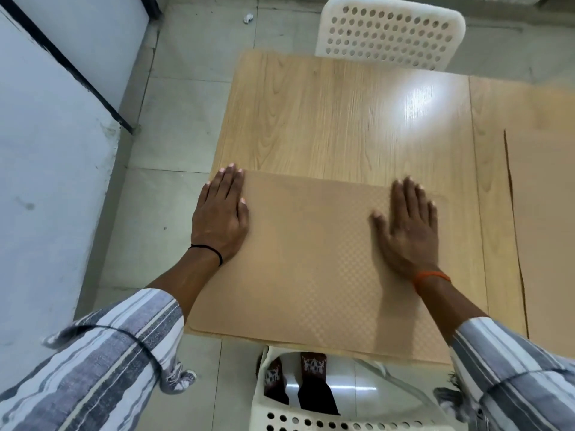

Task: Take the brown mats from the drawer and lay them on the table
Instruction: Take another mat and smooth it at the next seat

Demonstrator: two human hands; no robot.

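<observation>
Brown mat point(311, 259) flat on worktop point(342, 119), near edge.
Left hand point(219, 217) and right hand point(407, 227) press it, fingers straight, holding nothing. Long axis runs left–right between hands; each covers one end.

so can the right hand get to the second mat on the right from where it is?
Probably yes: the right hand lies flat on the near mat, and only bare table separates it from the second mat.

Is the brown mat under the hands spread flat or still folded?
Spread flat: the brown mat lies open on the table, both hands pressing it.
</observation>
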